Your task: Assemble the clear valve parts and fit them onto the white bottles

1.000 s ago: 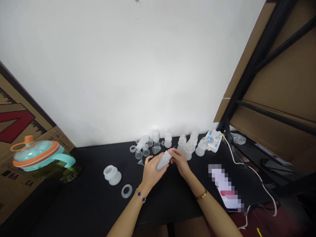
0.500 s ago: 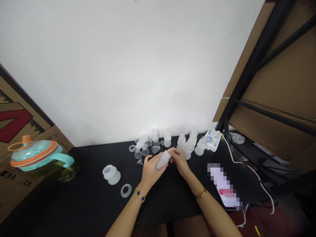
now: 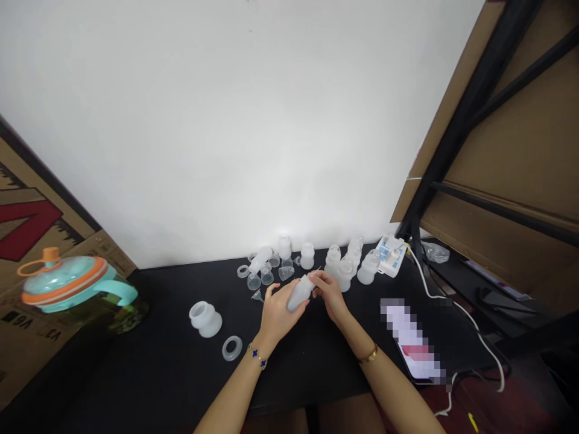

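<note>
My left hand (image 3: 278,310) is wrapped round a frosted white squeeze-type bottle (image 3: 297,295), which tilts with its neck up to the right. At the neck, the fingers of my right hand (image 3: 330,294) pinch a small clear piece, mostly hidden, whose thin tip pokes out above the fingers. A wide-mouthed white bottle (image 3: 206,319) lies tipped to the left of my hands, with a loose white collar ring (image 3: 232,348) near my left wrist. Just behind my left hand lies a small clear funnel-shaped piece (image 3: 257,295).
Several loose clear caps (image 3: 266,275) and white bottles (image 3: 307,256) lie along the wall. Capped bottles (image 3: 368,268) stand to the right, beside a white power strip (image 3: 389,256) with a cable. A phone (image 3: 414,343) is at right, a large jug (image 3: 81,289) at left.
Hands and bottle hold nearly the same pose; my fingers stay at the bottle's neck. The whole view has shifted very slightly.
</note>
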Motion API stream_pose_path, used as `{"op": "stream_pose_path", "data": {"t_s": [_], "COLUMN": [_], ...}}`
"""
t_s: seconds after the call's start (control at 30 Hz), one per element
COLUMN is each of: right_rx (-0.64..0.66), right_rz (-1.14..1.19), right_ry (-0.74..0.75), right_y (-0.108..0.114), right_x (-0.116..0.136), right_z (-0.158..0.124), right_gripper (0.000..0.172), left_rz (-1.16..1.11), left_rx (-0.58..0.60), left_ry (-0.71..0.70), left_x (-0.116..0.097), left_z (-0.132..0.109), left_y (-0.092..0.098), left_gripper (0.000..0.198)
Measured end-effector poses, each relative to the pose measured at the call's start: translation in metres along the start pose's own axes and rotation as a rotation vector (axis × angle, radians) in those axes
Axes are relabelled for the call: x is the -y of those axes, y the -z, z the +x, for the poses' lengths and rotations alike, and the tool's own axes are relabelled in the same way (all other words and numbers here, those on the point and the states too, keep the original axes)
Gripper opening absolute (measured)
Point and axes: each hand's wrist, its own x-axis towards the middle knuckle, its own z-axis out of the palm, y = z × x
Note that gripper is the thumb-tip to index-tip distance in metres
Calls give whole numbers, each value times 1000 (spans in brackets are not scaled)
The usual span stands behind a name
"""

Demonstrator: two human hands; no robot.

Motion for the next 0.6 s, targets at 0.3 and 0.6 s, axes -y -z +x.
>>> {"op": "stream_pose_path", "data": {"t_s": [0.3,0.6], "right_rx": [-13,-4], "right_rz": [-85,-156], "right_ry": [25,6], "right_y": [-3,0], "right_x": [-4,-4], "right_z": [-1,0], "right_gripper": [39,44], "left_rz": [-18,-40], "left_rx": [-26,-20], "left_ry": [-58,-94], "left_x": [0,0], "left_z": [-2,-3], "left_y": [-2,-2], "left_gripper": [43,45]}}
